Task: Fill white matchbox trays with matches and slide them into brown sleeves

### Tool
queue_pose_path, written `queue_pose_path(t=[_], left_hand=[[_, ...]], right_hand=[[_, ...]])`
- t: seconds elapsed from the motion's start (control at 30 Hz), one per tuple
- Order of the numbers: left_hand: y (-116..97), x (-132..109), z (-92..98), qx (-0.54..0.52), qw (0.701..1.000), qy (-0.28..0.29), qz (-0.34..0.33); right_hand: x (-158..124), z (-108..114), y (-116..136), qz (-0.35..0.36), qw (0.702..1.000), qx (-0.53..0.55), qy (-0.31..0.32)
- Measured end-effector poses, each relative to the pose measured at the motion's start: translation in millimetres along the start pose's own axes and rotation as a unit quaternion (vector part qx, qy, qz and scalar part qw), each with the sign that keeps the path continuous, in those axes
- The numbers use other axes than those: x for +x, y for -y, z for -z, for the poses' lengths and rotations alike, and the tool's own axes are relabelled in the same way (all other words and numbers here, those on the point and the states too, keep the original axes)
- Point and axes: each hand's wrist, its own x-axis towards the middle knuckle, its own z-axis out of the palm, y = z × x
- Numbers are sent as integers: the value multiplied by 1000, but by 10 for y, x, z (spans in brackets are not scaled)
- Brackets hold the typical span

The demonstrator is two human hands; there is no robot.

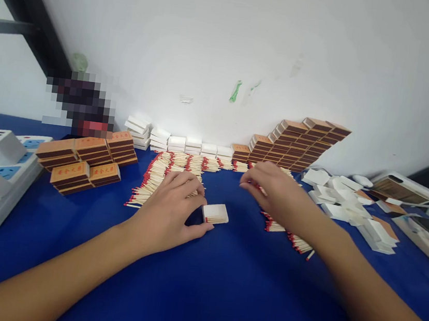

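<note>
In the head view, we see a white matchbox tray (216, 210) on the blue desk (198, 289), a few red-tipped matches (218, 220) lying along its near side. It sits just right of our left hand (171, 212), at the gap between thumb and forefinger. That grip is spread around the tray's left end; we cannot tell whether it presses there. Our right hand (279, 192) is apart from the tray, beyond it to the right, over loose matches (275, 225). Its fingers are bent and close together, but we cannot tell whether that grip pinches a match.

Our left hand hides part of the match heap (162, 172) beside it, and our right hand and forearm cover others. Both forearms are cut off by the frame. A pixelated patch behind the left matchbox stack (92, 151) is unreadable, and the power strip (0, 217) runs out of frame.
</note>
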Motion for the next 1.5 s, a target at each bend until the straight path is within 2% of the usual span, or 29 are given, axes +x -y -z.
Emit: queue_pose_path(t=[0.13,0.23,0.33,0.4,0.47,0.57,0.7,1.1,1.3,1.5], left_hand=[[7,-2,-2,-4,1000,-1,0],[-5,0,11,-11,1000,4,2],[-46,-2,21,-27,1000,16,-1],[-81,-8,17,-36,999,21,-5],[-110,-17,5,-43,999,24,-5],[-119,-28,-15,-48,999,22,-7],[-78,-27,-25,-50,998,25,-2],[-61,-22,-20,-49,998,26,-2],[-51,-27,-22,-45,999,26,-6],[-37,-20,-32,-31,1000,7,1]], right_hand=[[-78,100,-548,-93,994,-61,-3],[-121,120,-686,-120,991,-62,0],[-55,-5,-562,-101,994,-23,-20],[65,-157,-399,-59,998,13,-26],[232,-315,-236,-19,999,40,-2],[491,-484,-73,-9,999,41,4],[684,-589,-18,-14,999,37,8],[686,-630,-53,6,997,77,8],[720,-644,-28,-2,996,81,31],[582,-487,-28,-13,996,51,70]])
